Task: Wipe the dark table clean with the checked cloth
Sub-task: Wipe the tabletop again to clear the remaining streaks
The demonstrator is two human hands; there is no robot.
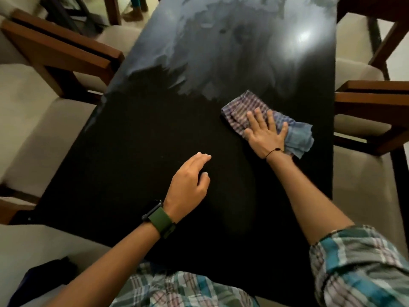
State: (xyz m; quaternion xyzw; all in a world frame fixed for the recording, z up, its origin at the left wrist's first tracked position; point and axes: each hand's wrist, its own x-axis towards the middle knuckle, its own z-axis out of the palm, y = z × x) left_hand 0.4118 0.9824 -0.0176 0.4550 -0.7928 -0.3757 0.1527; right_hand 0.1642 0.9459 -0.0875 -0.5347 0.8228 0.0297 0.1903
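The dark table (137, 138) fills the middle of the head view, its far half glossy with grey smears and a bright light reflection. A crumpled checked cloth (241, 107) lies on the table's right side, near the right edge. My right hand (264, 135) presses flat on the cloth with fingers spread and straight. My left hand (190, 180), with a green-strapped watch on its wrist, rests its fingertips on the bare table nearer to me, fingers relaxed, holding nothing.
Wooden-armed chairs with beige cushions stand close on both sides: one at the left (55, 54), one at the right (371, 100). A person's feet (132, 14) show on the floor beyond the far left corner. A dark item (46, 273) lies on the near left seat.
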